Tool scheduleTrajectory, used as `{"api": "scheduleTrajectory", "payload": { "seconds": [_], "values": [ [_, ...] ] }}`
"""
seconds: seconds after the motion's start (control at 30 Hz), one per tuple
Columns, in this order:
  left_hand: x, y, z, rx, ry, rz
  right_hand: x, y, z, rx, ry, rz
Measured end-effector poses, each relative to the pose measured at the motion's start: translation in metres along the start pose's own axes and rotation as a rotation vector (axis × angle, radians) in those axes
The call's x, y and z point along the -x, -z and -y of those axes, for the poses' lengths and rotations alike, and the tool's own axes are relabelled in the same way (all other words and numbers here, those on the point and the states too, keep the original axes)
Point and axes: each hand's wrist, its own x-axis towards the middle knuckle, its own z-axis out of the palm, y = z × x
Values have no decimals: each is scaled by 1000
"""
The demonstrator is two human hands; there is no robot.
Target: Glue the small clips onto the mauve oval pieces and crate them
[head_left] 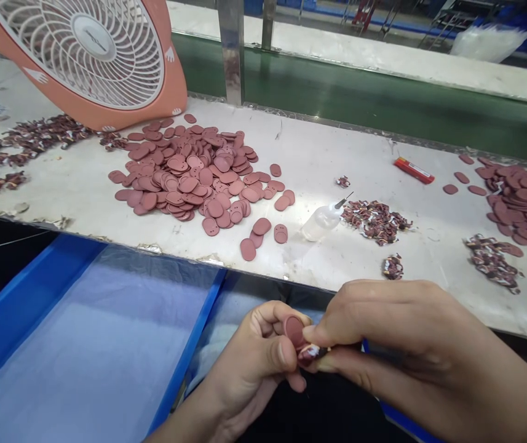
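Observation:
My left hand (254, 357) pinches a reddish-brown oval disc (293, 330) below the table's front edge. My right hand (383, 332) meets it from the right, its thumb and fingers pinched on a small patterned piece (312, 352) pressed against the disc. Both hands are closed. On the table ahead lies a big heap of the same oval discs (189, 175), with a few loose ones near the front edge.
A small clear squeeze bottle (321, 221) lies by a pile of small patterned pieces (374, 220). A red lighter (413, 170) lies further back. More discs (524, 200) lie at right. An orange fan (88, 55) stands back left. A blue bin (83, 344) sits below left.

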Motion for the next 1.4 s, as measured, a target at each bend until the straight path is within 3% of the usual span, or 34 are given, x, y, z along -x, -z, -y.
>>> {"api": "scheduleTrajectory", "payload": {
  "seconds": [0.53, 0.77, 1.07, 1.4],
  "values": [
    [-1, 4, 0, 3, 22, 65, 1, 3, 7, 55, -13, 7],
    [-6, 19, 4, 152, 61, 203, -1, -3, -4, 61, 40, -156],
    [-6, 34, 0, 146, 5, 182, -15, -23, -7, 1, 24, -161],
    [-3, 36, -8, 145, -27, 178, -25, -31, -6, -38, 21, -154]
  ]
}}
